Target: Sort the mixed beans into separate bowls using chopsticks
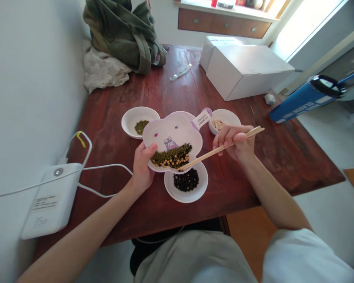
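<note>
My left hand grips the left edge of a flower-shaped plate with a lilac rim, a cartoon print and a labelled handle. The plate is tilted toward me, and mixed beans, green, yellow and black, lie along its lower side. In my right hand is a pair of chopsticks, their tips at the plate's lower edge among the beans. Just below the plate stands a white bowl with black beans. Green beans sit in the left bowl, pale ones in the right bowl.
A white power bank with cables lies at the left by the wall. Toward the back are a green bag, a patterned cloth, a small clear packet and a white box. A blue tumbler stands at the right.
</note>
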`<state>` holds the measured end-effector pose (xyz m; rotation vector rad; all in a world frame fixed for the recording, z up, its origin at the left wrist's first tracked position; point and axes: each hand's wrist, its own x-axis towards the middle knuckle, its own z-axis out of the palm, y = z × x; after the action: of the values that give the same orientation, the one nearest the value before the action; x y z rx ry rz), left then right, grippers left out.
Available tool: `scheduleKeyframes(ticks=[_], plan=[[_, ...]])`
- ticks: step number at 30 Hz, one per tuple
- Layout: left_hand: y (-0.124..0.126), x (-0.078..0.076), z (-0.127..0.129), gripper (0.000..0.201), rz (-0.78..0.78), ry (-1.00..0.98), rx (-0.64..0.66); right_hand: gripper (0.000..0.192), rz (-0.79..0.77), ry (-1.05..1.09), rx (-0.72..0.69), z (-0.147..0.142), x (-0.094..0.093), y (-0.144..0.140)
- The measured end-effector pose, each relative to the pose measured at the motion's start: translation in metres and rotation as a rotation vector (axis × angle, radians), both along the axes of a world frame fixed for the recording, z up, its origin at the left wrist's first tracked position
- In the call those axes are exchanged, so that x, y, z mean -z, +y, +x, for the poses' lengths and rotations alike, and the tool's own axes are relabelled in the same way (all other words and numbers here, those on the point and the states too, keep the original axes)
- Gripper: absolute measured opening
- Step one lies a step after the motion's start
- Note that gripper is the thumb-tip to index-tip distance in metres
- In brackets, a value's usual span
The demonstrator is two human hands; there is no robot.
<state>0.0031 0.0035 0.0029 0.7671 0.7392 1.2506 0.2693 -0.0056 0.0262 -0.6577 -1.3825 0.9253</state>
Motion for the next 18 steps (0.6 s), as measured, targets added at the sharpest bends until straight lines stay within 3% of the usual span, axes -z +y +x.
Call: scheduleKeyframes(ticks=[13, 18], plan=[[0.0009, 0.0015, 0.0025, 0.034, -0.021, 0.016, -0.039, 0.052, -0.014, 0.009, -0.003, -0.0002, 0.0021, 0.0025], [-0.0002, 0.0021, 0.0017, 0.041, 0.003, 0.035, -0.023, 0.051, -0.022, 0.013, -0.029, 0.0004, 0.0028, 0.0023]])
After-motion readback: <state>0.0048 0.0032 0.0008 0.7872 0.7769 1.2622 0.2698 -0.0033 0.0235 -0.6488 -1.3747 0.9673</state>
